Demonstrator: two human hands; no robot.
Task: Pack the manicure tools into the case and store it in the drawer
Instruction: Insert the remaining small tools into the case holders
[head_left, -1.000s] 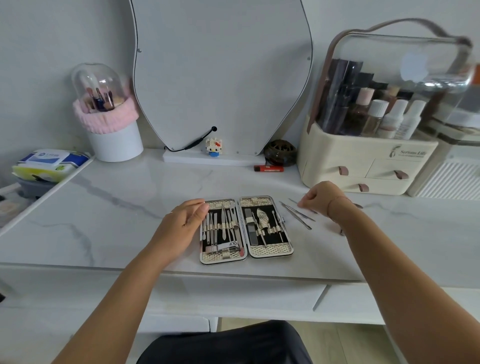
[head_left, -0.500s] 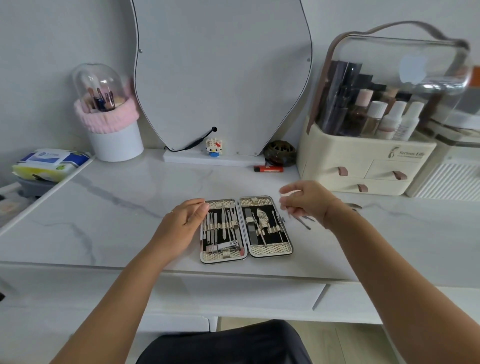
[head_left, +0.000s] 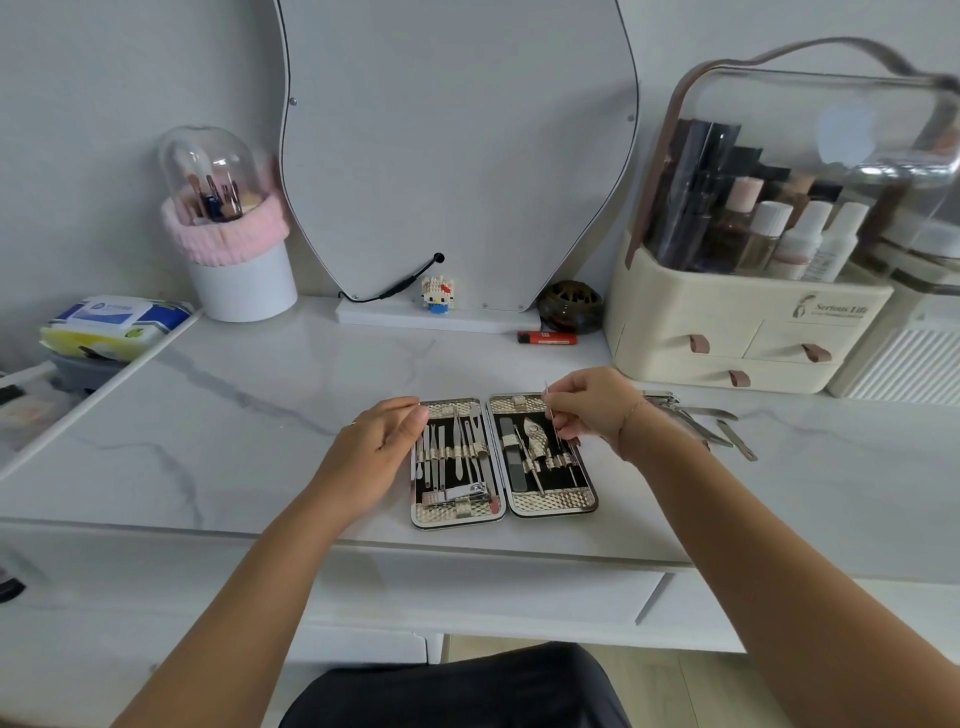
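An open manicure case (head_left: 551, 508) lies flat near the front edge of the marble table, both halves lined with metal tools under elastic loops. My left hand (head_left: 379, 447) rests against the case's left edge, fingers on its upper left corner. Over the right half, my right hand (head_left: 587, 408) pinches a thin metal tool (head_left: 551, 420), held nearly upright with its lower end at the loops. Several loose metal tools (head_left: 701, 415) lie on the table to the right of the case, behind my right wrist.
A cream cosmetics organizer (head_left: 737, 332) with small drawers stands at the back right. A mirror (head_left: 457, 150), a toy figure (head_left: 436, 295), a dark round dish (head_left: 570, 305) and a red lighter (head_left: 546, 338) line the back. A brush holder (head_left: 228, 234) and wipes pack (head_left: 111, 325) are at left. Drawer fronts (head_left: 498, 587) run below the table edge.
My right hand picked a thin tool from the loose pile at right and carried it left over the case's right half. The left hand stayed at the case's left edge.
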